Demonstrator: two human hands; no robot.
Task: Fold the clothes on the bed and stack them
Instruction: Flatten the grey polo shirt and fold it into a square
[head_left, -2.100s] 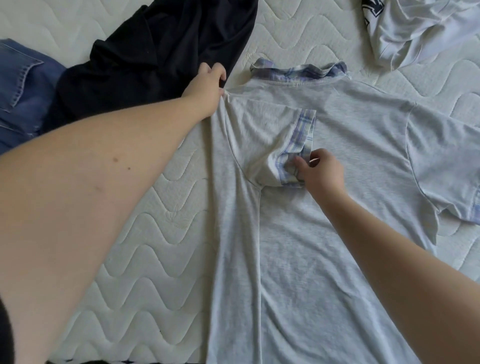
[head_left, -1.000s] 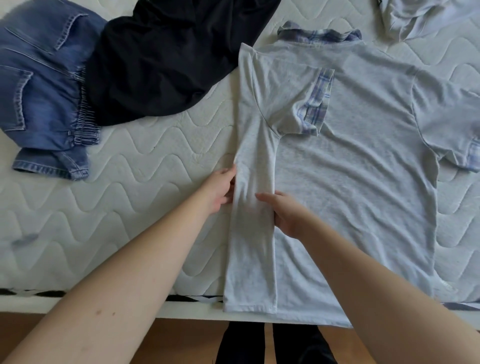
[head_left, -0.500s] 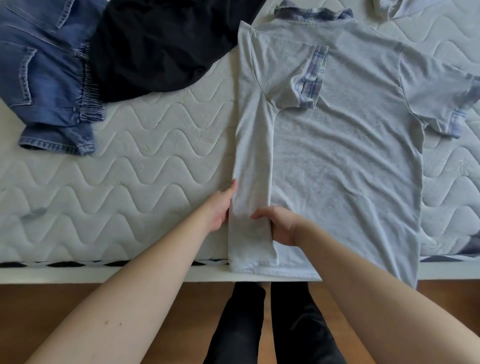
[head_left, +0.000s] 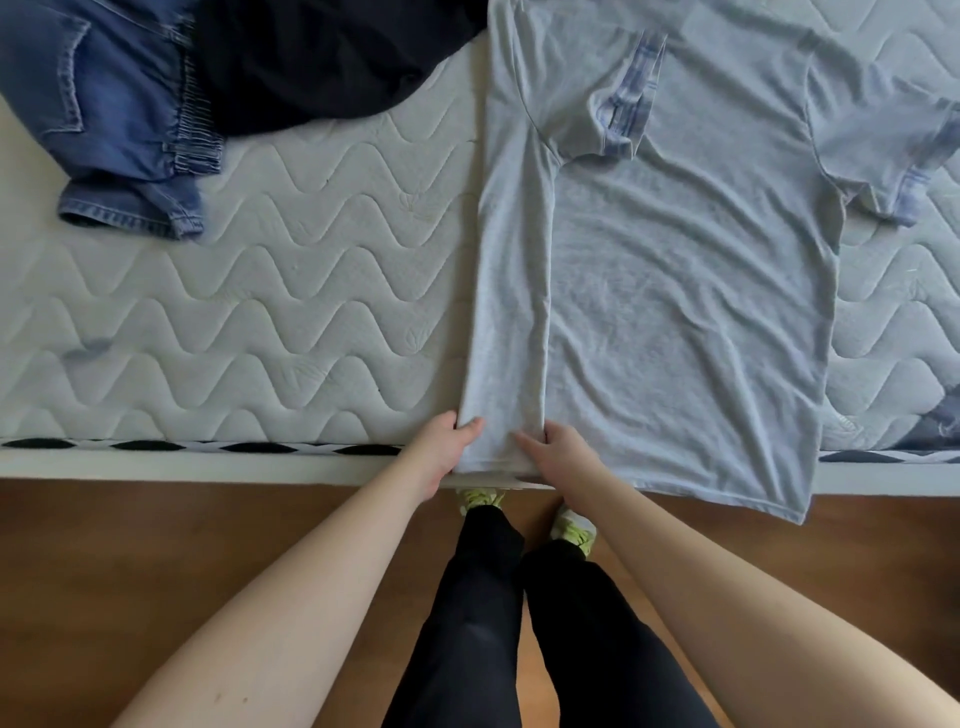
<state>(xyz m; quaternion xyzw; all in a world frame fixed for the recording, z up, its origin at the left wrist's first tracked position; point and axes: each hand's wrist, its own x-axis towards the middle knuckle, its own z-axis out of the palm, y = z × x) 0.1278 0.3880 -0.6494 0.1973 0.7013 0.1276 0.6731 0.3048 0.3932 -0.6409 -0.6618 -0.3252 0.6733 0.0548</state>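
A grey short-sleeved shirt (head_left: 675, 312) with blue plaid sleeve trim lies flat on the white quilted mattress (head_left: 260, 312). Its left side and left sleeve are folded inward as a long strip, and its hem hangs over the mattress's front edge. My left hand (head_left: 444, 449) grips the outer folded edge of that strip at the hem, thumb on top. My right hand (head_left: 561, 454) pinches the strip's inner edge at the same height. The shirt's right sleeve lies spread out at the far right.
Blue jeans (head_left: 104, 104) lie crumpled at the top left, with a black garment (head_left: 311, 57) beside them touching the shirt's shoulder. The wooden floor (head_left: 156, 545) runs below the bed edge, where my dark-trousered legs (head_left: 467, 623) stand.
Both hands have slid down the folded strip from the shoulder and sleeve to the hem. The view has tipped down, showing the bed edge, floor and my legs.
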